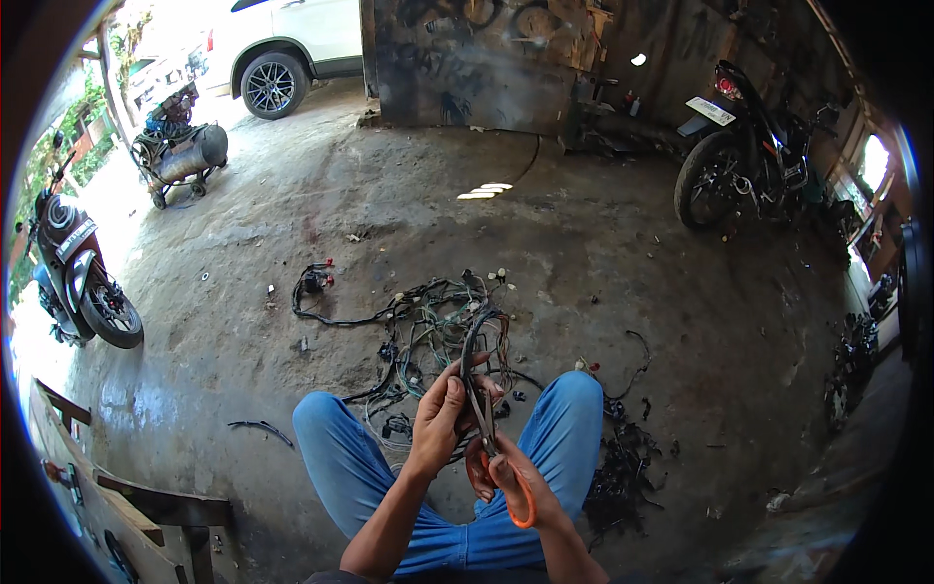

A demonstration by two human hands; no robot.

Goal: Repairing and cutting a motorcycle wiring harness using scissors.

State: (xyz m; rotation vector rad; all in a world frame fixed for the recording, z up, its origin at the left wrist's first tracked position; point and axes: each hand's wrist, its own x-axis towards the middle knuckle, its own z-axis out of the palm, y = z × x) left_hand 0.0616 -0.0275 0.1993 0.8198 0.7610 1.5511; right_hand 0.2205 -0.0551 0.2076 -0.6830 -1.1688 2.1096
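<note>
My left hand (446, 414) is closed around a black sheathed wire bundle (471, 339) that rises from between my knees. My right hand (504, 482) grips scissors with orange handles (528, 501); their metal blades point up along the bundle, touching it or very close, just beside my left fingers. A tangled wiring harness with green, black and light wires and white connectors (433, 316) lies on the concrete floor beyond my hands. Its branch at the upper left ends in a black part with red caps (313, 280).
My jeans-clad knees (331, 428) frame the work. Black scraps (630, 467) lie at right, a wooden bench (165, 506) at lower left. A scooter (78, 273) and wheeled compressor (195, 156) stand left, a white car (321, 44) behind, a motorcycle (739, 170) at right.
</note>
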